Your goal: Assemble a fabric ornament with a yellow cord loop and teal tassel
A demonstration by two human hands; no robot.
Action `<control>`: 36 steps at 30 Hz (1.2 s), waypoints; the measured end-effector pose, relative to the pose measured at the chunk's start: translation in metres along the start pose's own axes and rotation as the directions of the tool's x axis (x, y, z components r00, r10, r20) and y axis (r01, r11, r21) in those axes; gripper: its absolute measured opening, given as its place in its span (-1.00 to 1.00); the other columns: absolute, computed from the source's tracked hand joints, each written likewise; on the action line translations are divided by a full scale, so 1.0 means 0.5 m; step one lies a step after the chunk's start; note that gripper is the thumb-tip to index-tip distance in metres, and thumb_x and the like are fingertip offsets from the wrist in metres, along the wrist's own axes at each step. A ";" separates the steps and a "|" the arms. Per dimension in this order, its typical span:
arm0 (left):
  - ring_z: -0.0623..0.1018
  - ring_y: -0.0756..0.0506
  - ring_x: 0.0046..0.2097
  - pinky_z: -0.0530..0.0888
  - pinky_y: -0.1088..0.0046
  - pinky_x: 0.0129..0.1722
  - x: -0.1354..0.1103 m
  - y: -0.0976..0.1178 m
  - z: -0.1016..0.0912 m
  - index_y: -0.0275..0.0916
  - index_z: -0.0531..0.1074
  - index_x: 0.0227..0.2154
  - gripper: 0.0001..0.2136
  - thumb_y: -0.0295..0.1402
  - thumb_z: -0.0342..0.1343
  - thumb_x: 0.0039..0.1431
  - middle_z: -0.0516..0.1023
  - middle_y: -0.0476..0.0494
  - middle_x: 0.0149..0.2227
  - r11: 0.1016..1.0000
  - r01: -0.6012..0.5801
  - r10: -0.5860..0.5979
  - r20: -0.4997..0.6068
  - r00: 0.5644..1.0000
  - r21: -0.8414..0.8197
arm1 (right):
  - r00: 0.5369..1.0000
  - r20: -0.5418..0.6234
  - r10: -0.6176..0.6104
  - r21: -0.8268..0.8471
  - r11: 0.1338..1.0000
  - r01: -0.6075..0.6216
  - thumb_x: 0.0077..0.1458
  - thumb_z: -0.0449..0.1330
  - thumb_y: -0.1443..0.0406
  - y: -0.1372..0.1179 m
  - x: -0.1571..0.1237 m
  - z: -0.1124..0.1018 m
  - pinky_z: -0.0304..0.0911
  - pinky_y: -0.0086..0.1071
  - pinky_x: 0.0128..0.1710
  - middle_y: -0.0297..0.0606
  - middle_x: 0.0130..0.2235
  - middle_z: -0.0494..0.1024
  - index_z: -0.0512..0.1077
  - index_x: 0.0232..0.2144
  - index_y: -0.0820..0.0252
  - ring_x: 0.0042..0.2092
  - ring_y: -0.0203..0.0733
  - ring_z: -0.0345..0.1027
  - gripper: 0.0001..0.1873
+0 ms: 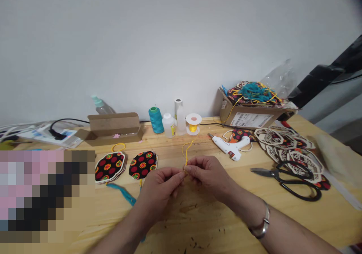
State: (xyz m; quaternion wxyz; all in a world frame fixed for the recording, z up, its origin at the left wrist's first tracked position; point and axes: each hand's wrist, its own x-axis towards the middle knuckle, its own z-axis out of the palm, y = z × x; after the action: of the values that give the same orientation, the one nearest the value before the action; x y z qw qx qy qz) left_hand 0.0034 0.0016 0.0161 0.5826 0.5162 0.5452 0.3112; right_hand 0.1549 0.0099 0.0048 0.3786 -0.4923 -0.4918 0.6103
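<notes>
A thin yellow cord [186, 156] stands up between my two hands, its loop leaning back toward the white spool of yellow cord [193, 127]. My left hand [165, 182] pinches the cord's lower end between thumb and fingers. Close beside it, my right hand [207, 173] pinches the same cord, with the fingertips of both hands almost touching. Left of my hands lies a black patterned fabric piece [143, 165] with a yellow cord and a teal tassel below it, partly hidden by my left hand. Farther left is a stack of similar patterned pieces [110, 166] with wooden edges.
Black-handled scissors [285, 176] lie at right, near cut-out wooden frames [305, 163]. Behind them are a white glue gun [230, 146] and a full cardboard box [246, 114]. Teal thread [156, 120], a small bottle [169, 126] and an open carton [113, 127] line the wall.
</notes>
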 end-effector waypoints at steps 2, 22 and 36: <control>0.15 0.09 -0.64 0.05 0.58 -0.63 0.000 0.001 0.001 -0.29 0.45 -0.66 -0.76 -0.21 0.16 -0.07 0.22 0.09 -0.76 1.000 0.007 -0.008 -0.009 1.000 -0.015 | 1.000 0.017 -0.002 -0.004 1.000 0.002 -0.11 0.18 0.28 -0.004 0.000 -0.002 0.00 -0.53 -0.59 -0.45 -0.64 0.28 0.40 -0.56 0.28 -0.59 -0.45 0.08 -0.86; 0.19 0.11 -0.67 0.03 0.60 -0.68 0.009 -0.016 0.001 -0.30 0.50 -0.58 -0.79 -0.23 0.18 -0.09 0.30 0.06 -0.76 0.971 0.081 -0.066 0.072 0.995 -0.226 | 0.972 -0.075 -0.222 -0.308 0.932 0.190 -0.13 0.18 0.40 -0.002 0.001 -0.004 0.08 -0.53 -0.51 -0.45 -0.63 0.35 0.40 -0.63 0.24 -0.53 -0.40 0.17 -0.90; 0.28 0.12 -0.66 0.11 0.65 -0.68 0.011 -0.014 -0.003 -0.29 0.46 -0.56 -0.85 -0.30 0.22 -0.14 0.44 0.01 -0.66 0.968 0.068 -0.083 -0.049 0.995 -0.240 | 0.966 -0.050 -0.252 -0.387 0.897 0.214 -0.05 0.11 0.41 0.009 0.002 -0.010 0.14 -0.49 -0.44 -0.40 -0.56 0.45 0.38 -0.58 0.23 -0.47 -0.36 0.28 -0.88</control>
State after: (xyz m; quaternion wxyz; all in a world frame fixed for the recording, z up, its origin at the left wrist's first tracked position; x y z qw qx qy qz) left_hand 0.0018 0.0051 0.0079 0.6355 0.4119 0.5401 0.3671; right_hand 0.1596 0.0111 0.0002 0.3707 -0.5229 -0.6364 0.4290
